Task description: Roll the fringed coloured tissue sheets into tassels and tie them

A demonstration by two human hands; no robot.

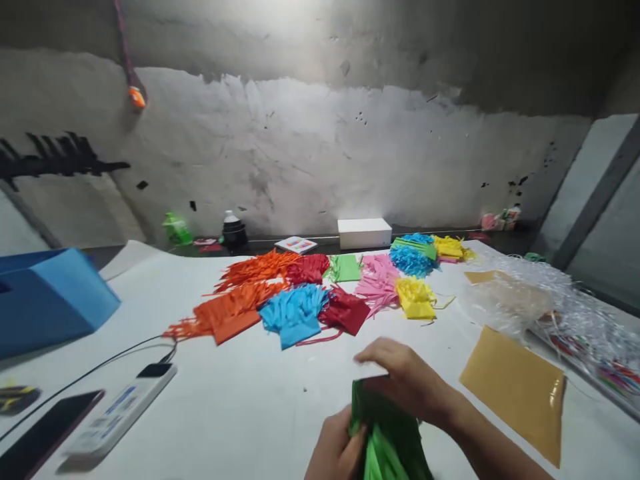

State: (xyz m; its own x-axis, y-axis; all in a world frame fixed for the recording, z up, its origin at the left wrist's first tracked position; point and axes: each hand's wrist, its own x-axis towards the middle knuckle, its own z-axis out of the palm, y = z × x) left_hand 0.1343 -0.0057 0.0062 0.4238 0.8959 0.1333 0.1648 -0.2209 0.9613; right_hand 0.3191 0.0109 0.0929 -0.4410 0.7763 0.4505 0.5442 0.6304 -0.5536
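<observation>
Green fringed paper (387, 427), with a darker folded upper part and loose bright strips below, is at the lower middle. My left hand (337, 443) is closed around its left edge, thumb in front. My right hand (400, 370) lies over its top right corner, fingers stretched out to the left; whether the palm presses on the paper is hidden. Beyond my hands lie fringed paper bunches: a dark red one (346, 310), a blue one (293, 317), an orange one (227, 312), a pink one (379, 283) and a yellow one (416, 298).
At right lie a brown envelope (515, 393) and crumpled clear plastic (505, 303). A white power strip (123, 417), a phone (50, 437) and a blue box (55, 300) are at left. A white box (365, 234) stands at the back by the wall.
</observation>
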